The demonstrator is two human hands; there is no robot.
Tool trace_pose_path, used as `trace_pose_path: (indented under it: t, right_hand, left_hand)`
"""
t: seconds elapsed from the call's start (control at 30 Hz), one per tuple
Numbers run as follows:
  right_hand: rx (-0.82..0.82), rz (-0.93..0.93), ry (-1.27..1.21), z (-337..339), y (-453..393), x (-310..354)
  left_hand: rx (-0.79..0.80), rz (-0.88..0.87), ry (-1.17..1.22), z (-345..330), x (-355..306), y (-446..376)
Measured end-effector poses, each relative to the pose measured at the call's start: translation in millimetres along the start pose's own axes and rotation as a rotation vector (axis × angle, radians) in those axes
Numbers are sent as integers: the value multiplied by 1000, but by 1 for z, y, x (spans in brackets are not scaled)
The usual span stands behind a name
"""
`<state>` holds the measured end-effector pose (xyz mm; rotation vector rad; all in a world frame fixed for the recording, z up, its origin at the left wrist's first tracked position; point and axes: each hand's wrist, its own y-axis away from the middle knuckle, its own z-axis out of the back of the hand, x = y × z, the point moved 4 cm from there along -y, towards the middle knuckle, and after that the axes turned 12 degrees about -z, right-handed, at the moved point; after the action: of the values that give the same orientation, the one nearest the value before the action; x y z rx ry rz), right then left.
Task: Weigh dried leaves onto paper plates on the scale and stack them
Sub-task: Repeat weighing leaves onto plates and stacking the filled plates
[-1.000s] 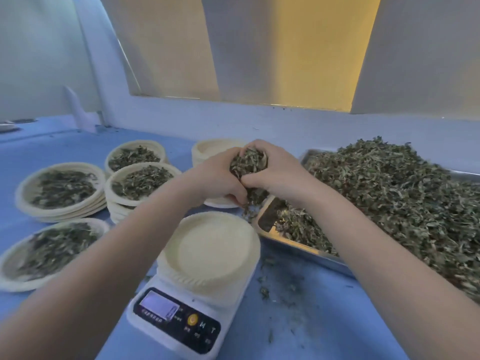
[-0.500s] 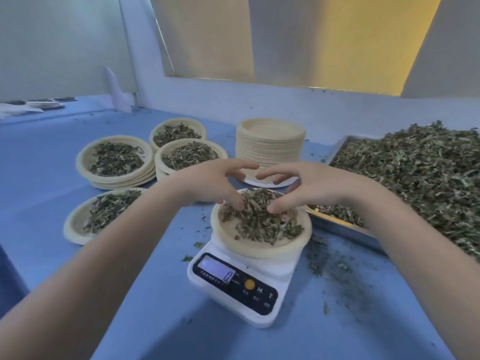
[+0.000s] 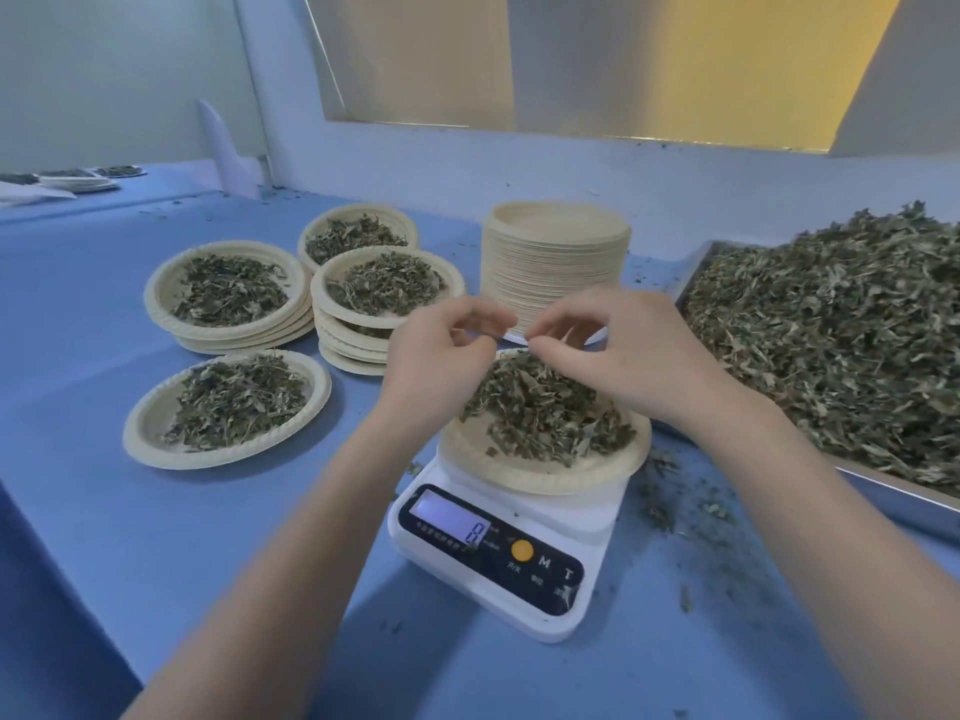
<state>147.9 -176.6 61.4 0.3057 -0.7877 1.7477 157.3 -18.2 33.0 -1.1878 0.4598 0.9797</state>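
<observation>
Both hands were lifted off the leaf pile | left hand (image 3: 441, 350) and right hand (image 3: 618, 350) loosely curled, empty, hovering so scale (image 3: 498, 553) could settle | plate (image 3: 545, 470) centred.

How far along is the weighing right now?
Done: four filled plates or stacks sit left, like the front single plate. In hand: both hands hover above leaves on the scale's plate. Left: the heaped tray and tall empty-plate stack.
</observation>
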Motion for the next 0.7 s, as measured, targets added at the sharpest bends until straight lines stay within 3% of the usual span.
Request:
trace_pose_path:
  t: [0.17,0.27,0.47,0.57,0.7]
  right_hand:
    - [11,21,44,-3,0,4]
    - [53,-12,107,3,-1,2]
    - [202,-41,475,-14,5,4]
    - [145,37,510,-22,2,6]
    - [-1,60,315,-9,-2,10]
  left_hand:
    - [-76,-71,33,0,3,10]
    - [-140,-24,103,11,17,17]
    - [-185,45,180,22,31,22]
    - [-154,54,170,17,32,23]
    - [-142,49,171,13,30,24]
